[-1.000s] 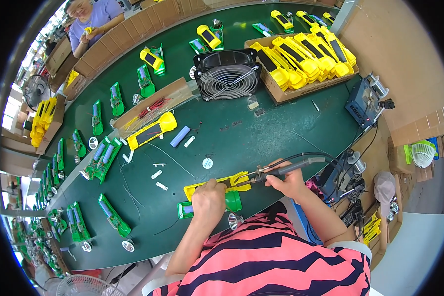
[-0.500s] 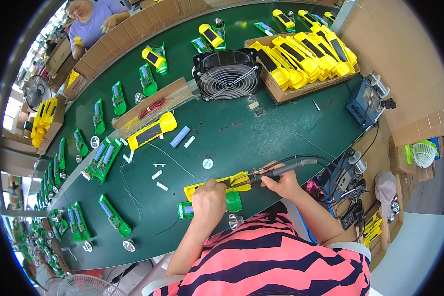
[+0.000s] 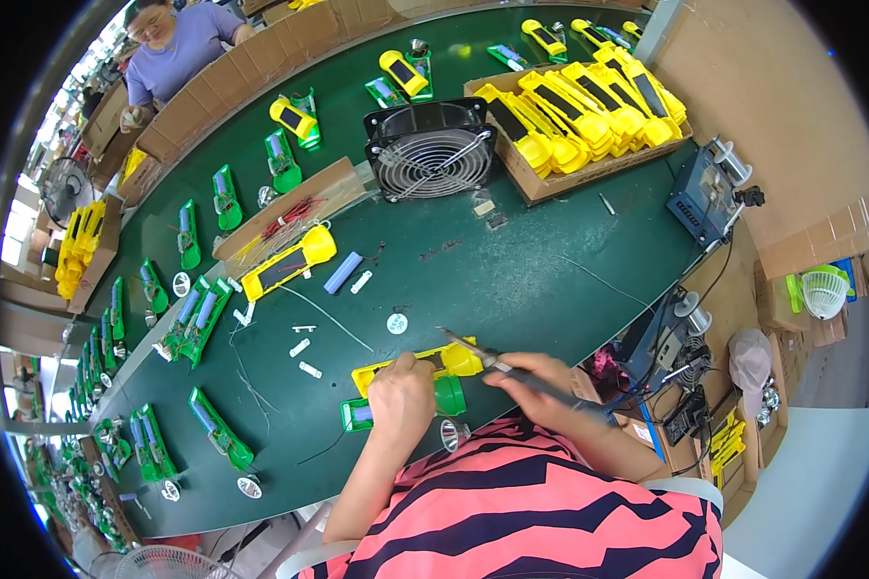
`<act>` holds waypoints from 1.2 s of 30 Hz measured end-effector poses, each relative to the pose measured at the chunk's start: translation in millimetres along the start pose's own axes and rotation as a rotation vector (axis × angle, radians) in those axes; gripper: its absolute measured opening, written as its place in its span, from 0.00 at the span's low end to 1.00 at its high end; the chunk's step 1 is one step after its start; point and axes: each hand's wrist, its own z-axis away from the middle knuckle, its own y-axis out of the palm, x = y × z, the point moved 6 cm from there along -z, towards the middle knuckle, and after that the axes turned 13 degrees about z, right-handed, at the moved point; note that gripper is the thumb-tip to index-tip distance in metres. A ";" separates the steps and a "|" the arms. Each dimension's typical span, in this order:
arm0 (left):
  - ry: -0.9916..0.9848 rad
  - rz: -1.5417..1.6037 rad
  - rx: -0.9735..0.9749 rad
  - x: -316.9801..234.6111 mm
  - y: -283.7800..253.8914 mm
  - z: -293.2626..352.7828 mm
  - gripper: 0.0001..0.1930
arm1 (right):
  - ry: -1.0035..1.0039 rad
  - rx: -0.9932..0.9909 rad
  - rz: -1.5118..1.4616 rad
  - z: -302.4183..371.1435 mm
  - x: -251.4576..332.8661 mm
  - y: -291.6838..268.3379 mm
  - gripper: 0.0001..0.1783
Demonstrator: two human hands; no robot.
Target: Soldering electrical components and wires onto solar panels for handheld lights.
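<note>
My left hand (image 3: 402, 394) is closed over a long yellow plastic casing half (image 3: 459, 357), its fingertips pinched along the middle. Under and beside that casing, partly covered by the hand, lies a green casing (image 3: 449, 396) with a blue cylindrical cell (image 3: 361, 413) at its left end. A small silver reflector cup (image 3: 453, 433) is at the near edge of the green casing. My right hand (image 3: 539, 382) grips a soldering iron (image 3: 572, 399); its thin tip points up and left, just above the yellow casing's right end. What the left fingertips pinch is hidden.
Loose white pieces (image 3: 310, 370), a blue cell (image 3: 343, 273) and another yellow casing (image 3: 288, 262) lie left of centre. A black fan (image 3: 431, 154) stands behind, beside a carton of yellow casings (image 3: 541, 188). The blue soldering station (image 3: 702, 198) is at right. A person (image 3: 185, 53) sits opposite.
My right hand has lowered the iron's handle toward me, and its tip has lifted off the casing. The left hand stays on the yellow casing. The view has shifted slightly.
</note>
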 end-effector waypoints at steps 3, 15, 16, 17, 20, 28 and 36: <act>-0.006 -0.007 0.020 -1.2 0.3 -2.2 0.03 | -0.119 -0.002 -0.026 4.5 -17.6 41.6 0.39; -0.010 0.017 0.050 -1.8 -4.4 1.0 0.04 | -0.087 0.139 -0.111 -2.2 -10.3 52.2 0.43; -0.004 0.046 0.075 -3.4 -6.5 1.8 0.05 | -0.092 0.142 -0.113 -2.2 -12.7 54.2 0.43; 0.008 0.144 0.036 -6.6 -15.2 2.1 0.08 | -0.139 0.125 -0.101 -1.6 -16.4 54.3 0.43; 0.014 0.168 0.038 -15.9 -59.9 8.2 0.16 | -0.202 0.076 -0.081 -8.3 -13.8 43.9 0.41; 0.063 0.200 -0.298 0.7 -27.4 35.5 0.12 | -0.234 0.143 0.081 -33.5 -19.2 32.6 0.41; 0.104 0.183 -0.393 -3.0 -11.3 31.5 0.09 | -0.229 -0.074 0.010 -16.9 -3.5 17.1 0.29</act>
